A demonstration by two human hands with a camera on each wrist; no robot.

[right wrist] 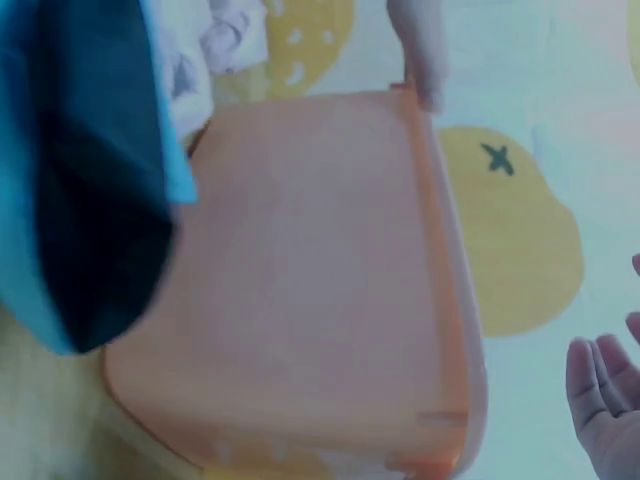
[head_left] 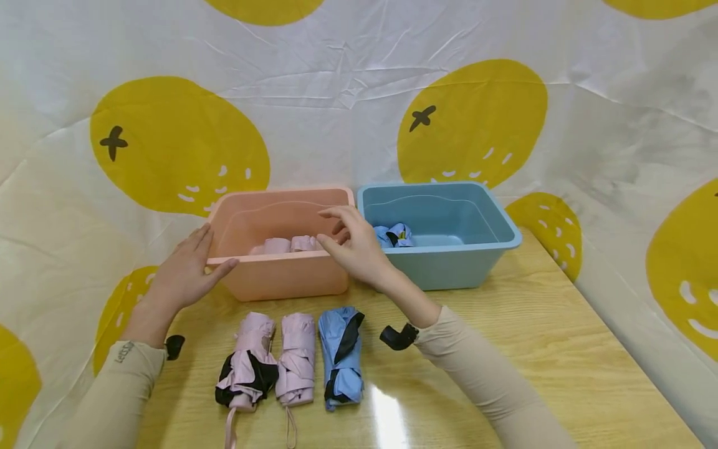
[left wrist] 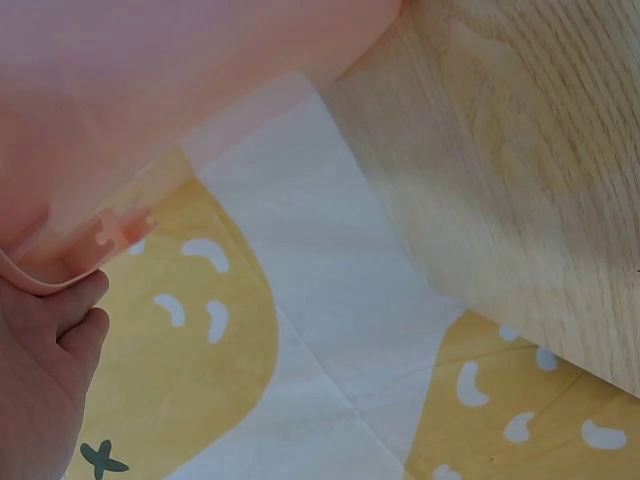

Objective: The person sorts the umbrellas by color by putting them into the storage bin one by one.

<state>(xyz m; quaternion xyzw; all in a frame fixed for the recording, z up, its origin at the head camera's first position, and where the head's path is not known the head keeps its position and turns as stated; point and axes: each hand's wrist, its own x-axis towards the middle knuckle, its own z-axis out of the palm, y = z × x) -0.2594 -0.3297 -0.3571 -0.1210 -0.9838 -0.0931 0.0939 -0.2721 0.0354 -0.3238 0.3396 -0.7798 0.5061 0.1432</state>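
Observation:
My left hand (head_left: pixel 182 271) rests on the left front corner of a pink plastic bin (head_left: pixel 286 280), its fingers along the left rim and the thumb reaching over the front rim. Over the bin's right end hovers my right hand (head_left: pixel 359 249), fingers loosely bent, holding nothing. Rolled pink umbrellas (head_left: pixel 277 246) lie inside this bin, partly hidden by its front wall. On the table in front are a pink umbrella with black parts (head_left: pixel 255 337), another pink umbrella (head_left: pixel 297 349) and a blue umbrella (head_left: pixel 340 349), side by side.
A blue bin (head_left: pixel 443 268) stands right of the pink one, with a blue umbrella (head_left: pixel 399 234) at its left end. Behind both hangs a white cloth (head_left: pixel 336 137) with yellow fruit shapes. The wooden table (head_left: pixel 538 337) extends to the right, its edge running diagonally.

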